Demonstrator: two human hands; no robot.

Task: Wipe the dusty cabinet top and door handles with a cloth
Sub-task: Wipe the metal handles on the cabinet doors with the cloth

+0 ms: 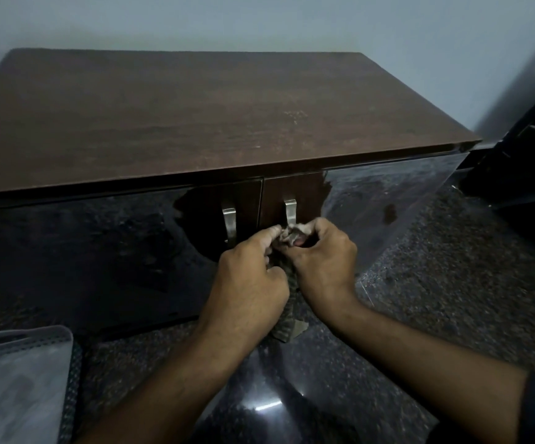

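A low brown cabinet top with faint pale marks stands against the wall. Below it are two glossy dark doors, each with a metal handle: the left handle and the right handle. A grey patterned cloth is wrapped around the lower part of the right handle and hangs down between my wrists. My left hand pinches the cloth from the left side. My right hand grips it from the right, fingers curled around the bunched end at the handle.
A speckled dark stone floor lies in front of the cabinet. A grey mat sits at the lower left. A black object stands right of the cabinet. A pale wall is behind.
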